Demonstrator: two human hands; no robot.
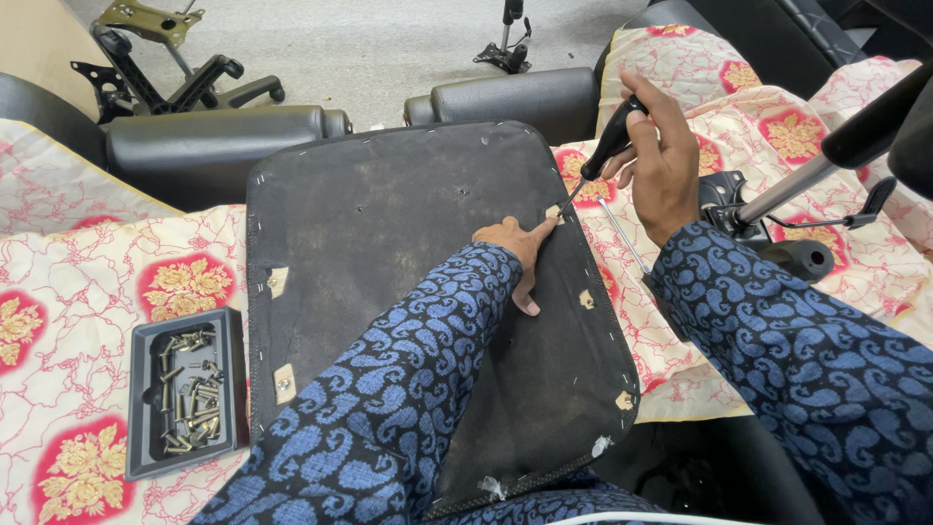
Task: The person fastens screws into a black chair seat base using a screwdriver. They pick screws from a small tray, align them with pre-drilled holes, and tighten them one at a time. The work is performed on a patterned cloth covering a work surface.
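The right hand (661, 160) is gripping a black-handled screwdriver (604, 156) tightly. Just below its tip, the left hand (520, 248) is pressing one pointing finger on the dusty black seat base (389, 243).

Your left sleeve (408, 389) hid part of the black seat panel (389, 224); the screwdriver (607, 151) tip was too small to tell.

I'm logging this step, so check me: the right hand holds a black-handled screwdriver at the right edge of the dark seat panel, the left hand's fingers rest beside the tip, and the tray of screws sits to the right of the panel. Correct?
Not quite. The tray of screws sits to the left of the seat panel, not the right, as the head view shows. The rest holds: the right hand holds the black-handled screwdriver at the panel's right edge, and the left hand rests its fingers beside the tip.
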